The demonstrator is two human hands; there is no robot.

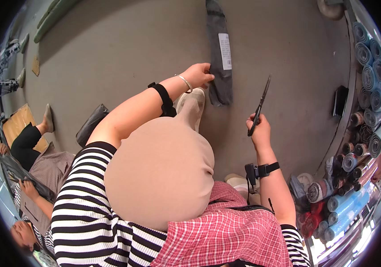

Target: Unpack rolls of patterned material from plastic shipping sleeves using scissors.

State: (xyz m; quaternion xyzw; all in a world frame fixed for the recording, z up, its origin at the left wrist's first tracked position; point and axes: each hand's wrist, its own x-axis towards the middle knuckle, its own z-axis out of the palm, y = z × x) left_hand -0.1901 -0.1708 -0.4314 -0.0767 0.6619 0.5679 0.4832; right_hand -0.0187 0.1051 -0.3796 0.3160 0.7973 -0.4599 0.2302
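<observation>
My left hand (200,74) reaches forward over my raised knee and grips the edge of a long dark grey fabric bag (220,49) that lies on the grey floor and carries a white label. My right hand (260,130) is closed around the handles of black scissors (259,107), whose blades point up and away, held in the air to the right of the bag. A silver bangle and a black strap sit on my left forearm; a black strap with a small device is on my right wrist.
Rolled blue, grey and patterned mats (370,75) are stacked along the right wall. Another person (34,178) sits at the left handling dark fabric. A second dark bag (90,124) lies beside my knee. My shoe (192,100) rests by the bag.
</observation>
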